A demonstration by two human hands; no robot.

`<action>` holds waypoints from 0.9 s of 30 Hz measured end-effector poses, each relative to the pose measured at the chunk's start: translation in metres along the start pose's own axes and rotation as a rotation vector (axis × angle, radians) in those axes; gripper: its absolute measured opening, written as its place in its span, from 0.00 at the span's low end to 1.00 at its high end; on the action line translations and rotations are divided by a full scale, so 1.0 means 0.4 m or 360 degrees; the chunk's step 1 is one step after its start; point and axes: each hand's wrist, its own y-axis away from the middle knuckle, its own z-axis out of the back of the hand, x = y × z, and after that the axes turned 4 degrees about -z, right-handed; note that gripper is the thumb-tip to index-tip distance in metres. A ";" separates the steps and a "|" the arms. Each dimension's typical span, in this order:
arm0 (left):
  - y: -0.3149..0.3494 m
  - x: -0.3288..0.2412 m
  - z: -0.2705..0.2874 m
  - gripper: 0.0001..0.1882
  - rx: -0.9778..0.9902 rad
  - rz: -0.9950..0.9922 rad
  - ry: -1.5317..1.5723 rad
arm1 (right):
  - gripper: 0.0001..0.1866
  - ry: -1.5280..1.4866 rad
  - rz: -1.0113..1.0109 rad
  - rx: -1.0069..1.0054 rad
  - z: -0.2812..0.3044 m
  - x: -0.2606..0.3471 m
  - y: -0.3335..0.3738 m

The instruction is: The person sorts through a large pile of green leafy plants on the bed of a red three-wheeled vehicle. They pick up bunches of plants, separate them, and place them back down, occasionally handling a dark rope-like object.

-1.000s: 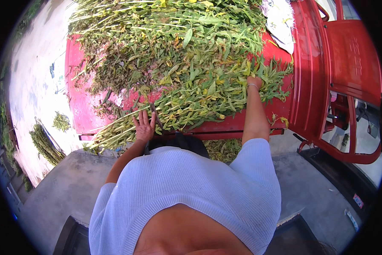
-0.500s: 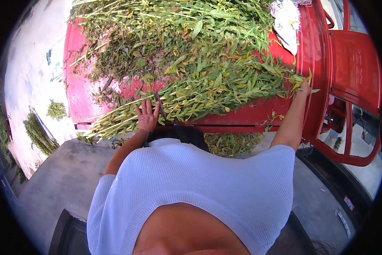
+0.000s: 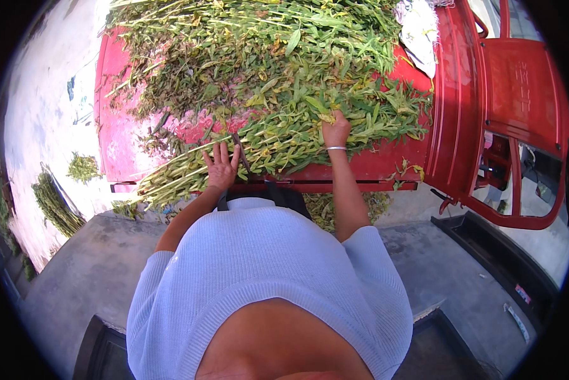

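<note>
A bundle of leafy green stalks [image 3: 278, 142] lies across the near edge of a red truck bed [image 3: 117, 139], its bare stems pointing left and its leafy tops right. My left hand [image 3: 220, 168] rests on the stems with fingers stretched and spread. Right beside those fingers stands a dark, narrow, blade-like piece [image 3: 241, 154], its lower end near my waist. Over the leafy part of the bundle, my right hand [image 3: 337, 130], with a silvery bracelet at the wrist, is closed around some yellow-green leaves [image 3: 322, 113]. The palm side of that hand is hidden.
More cut stalks [image 3: 246, 31] and loose leaves cover the far bed. A white sack [image 3: 417, 38] lies by the red cab [image 3: 518, 95], whose door hangs open at right. Fallen leaves [image 3: 322, 212] lie below the bed edge; a stalk bundle [image 3: 55, 201] is on the ground at left.
My right hand has moved left from the bed's right end to the middle of the bundle, still closed on leaves. My left hand has stayed nearly in place.
</note>
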 end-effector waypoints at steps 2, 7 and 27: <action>-0.001 0.002 -0.003 0.31 -0.0028 -0.0001 -0.0007 | 0.10 -0.0524 -0.0693 0.0088 0.027 0.013 -0.011; 0.002 -0.004 -0.018 0.31 -0.0041 0.0018 0.0048 | 0.18 -0.1632 -0.0987 0.0597 0.193 0.074 0.002; 0.001 0.004 -0.017 0.31 -0.0077 -0.0005 0.0083 | 0.12 -0.1153 -0.1056 0.0248 0.106 -0.015 0.078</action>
